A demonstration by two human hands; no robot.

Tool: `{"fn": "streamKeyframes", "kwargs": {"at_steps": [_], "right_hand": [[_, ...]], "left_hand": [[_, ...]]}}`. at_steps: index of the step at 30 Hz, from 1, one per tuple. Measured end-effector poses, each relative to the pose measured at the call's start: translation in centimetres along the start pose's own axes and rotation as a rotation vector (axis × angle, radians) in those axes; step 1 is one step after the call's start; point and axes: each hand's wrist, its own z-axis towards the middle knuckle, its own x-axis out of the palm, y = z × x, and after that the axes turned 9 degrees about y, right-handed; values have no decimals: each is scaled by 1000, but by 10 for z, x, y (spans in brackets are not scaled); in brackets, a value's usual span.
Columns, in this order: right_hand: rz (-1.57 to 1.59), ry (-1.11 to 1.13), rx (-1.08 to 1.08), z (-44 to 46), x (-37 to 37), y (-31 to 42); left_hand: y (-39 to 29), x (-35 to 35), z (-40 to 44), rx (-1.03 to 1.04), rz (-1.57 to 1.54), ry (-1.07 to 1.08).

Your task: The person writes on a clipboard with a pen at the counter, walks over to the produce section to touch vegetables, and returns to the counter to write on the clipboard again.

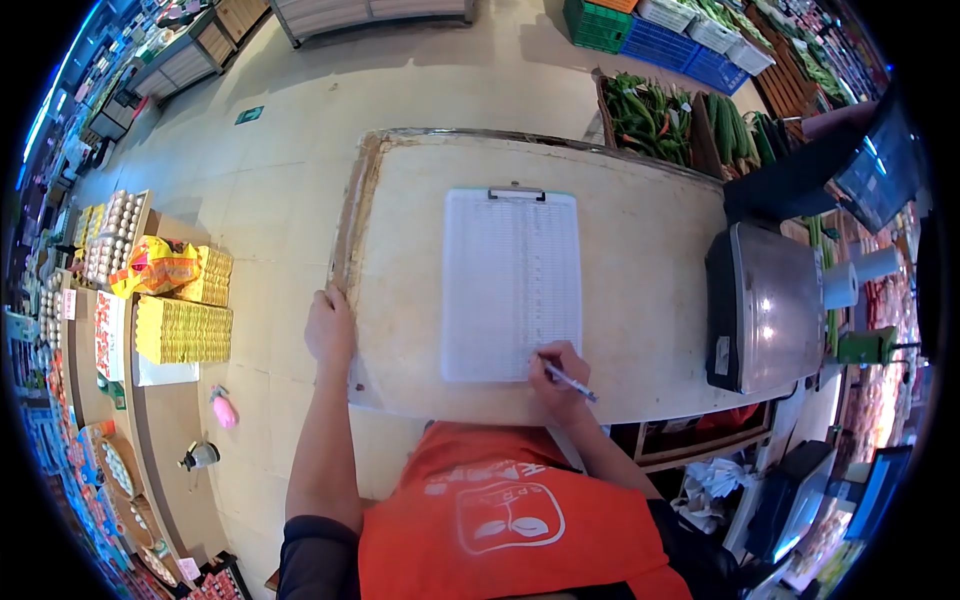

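Note:
My right hand [558,378] is closed around a pen [575,383], its tip near the lower right part of a printed sheet [510,290]. The sheet bears a table of rows and columns, partly filled with small marks too fine to read. A clipboard with a dark metal clip [516,194] holds it flat on the pale table [650,290]. At the table's left edge, my left hand [331,327] is closed on the rim, fingers curled over it.
A scale-like machine [765,305] stands on the table's right side, below a dark monitor [880,165]. Green peppers [650,118] fill a crate beyond the far edge. Yellow egg trays [184,330] are stacked at left. A pink bottle [223,407] is on the floor.

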Motion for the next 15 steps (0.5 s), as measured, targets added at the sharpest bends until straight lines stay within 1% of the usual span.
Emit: {"fn": "streamKeyframes", "kwargs": {"at_steps": [1,2,5,8,10,15], "right_hand": [[23,-11,33,5,-7,2],[-2,-22,21,7,-11,-9],[66,-124,136,19,-27,-31],[118,-186,97,44,-45,-30],[93,-195,78,61,-53,-34],[43,-166,17,100,-61,-51]], "left_hand": [[-2,-2,-1,0,-2,-1],[-3,-3,-2,0,-4,-3],[0,-1,0,2,-4,-2],[-1,-2,0,-4,-3,1],[-4,-3,-2,-16,-4,4],[-5,-2,-1,-37,1,4]]}}
